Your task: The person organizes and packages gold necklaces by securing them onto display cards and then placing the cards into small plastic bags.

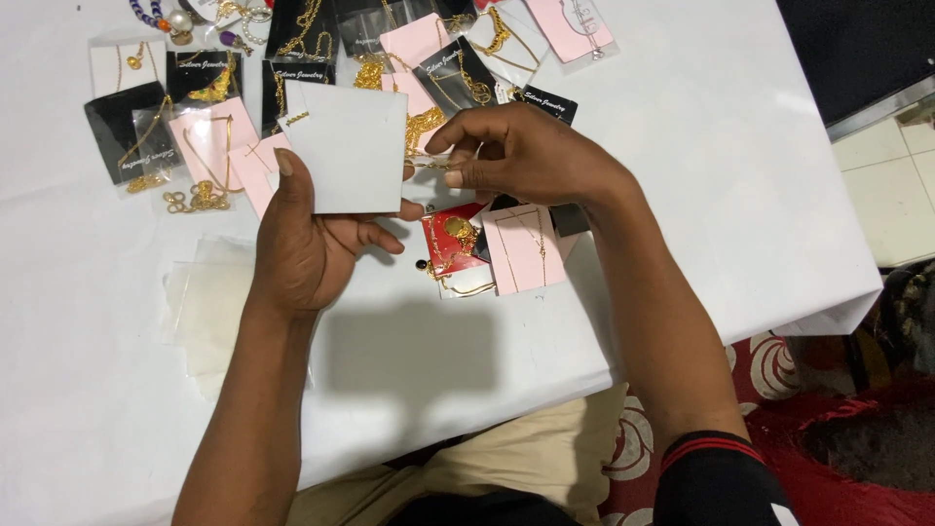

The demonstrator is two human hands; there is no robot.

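My left hand [310, 239] holds a blank white card [346, 146] upright above the table, thumb on its left edge and fingers under its lower right corner. My right hand [526, 156] is at the card's right edge, its fingertips pinching a thin gold chain [429, 164] that hangs off the card. Below the hands lie a red jewellery card [450, 239] with gold pieces and a pink card [526, 248] with a fine chain.
The white table [701, 146] carries many black, pink and white jewellery cards with gold chains [209, 136] across its far side. A stack of clear plastic sleeves [205, 302] lies at the left. The table's right edge drops to a red patterned carpet [838, 448].
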